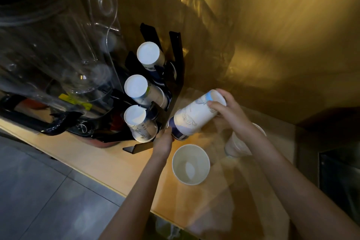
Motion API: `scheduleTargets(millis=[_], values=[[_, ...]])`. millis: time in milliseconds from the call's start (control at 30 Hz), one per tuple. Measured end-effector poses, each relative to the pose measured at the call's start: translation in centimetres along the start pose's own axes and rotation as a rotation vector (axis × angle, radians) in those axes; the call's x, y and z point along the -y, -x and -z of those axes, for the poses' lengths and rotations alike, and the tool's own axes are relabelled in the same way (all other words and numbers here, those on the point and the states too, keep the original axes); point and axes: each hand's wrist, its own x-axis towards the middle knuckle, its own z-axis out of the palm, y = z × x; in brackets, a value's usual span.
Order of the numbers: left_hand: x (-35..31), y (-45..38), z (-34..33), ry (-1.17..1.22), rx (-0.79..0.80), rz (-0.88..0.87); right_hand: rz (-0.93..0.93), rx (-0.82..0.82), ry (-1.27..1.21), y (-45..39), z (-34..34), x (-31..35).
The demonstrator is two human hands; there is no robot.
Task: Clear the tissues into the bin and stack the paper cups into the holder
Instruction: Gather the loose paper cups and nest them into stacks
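Beside the black slotted cup holder (173, 76), the right hand (228, 112) grips a tilted white-and-blue paper cup stack (191, 117); the left hand (163, 142) pinches its rim at seven o'clock.

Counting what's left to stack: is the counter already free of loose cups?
No, an upright open cup stands on the counter below the hands.

Both forearms come up from the bottom edge bare, with no sleeve, watch or band showing (the dim amber light hides finer detail). The left hand (163, 143) and right hand (227, 110) wear no gloves or rings.
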Motion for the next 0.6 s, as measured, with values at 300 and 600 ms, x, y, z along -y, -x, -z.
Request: scheduleTargets(millis=[300,600], values=[[-8.1,4.6,1.2,0.186,0.110,-0.379,-0.190,-0.096,-0.548,1.7,5.2,1.1],[-9.1,7.7,1.7,0.107,0.301,-0.488,-0.248,-0.109,-0.752,4.1,6.0,-0.3]])
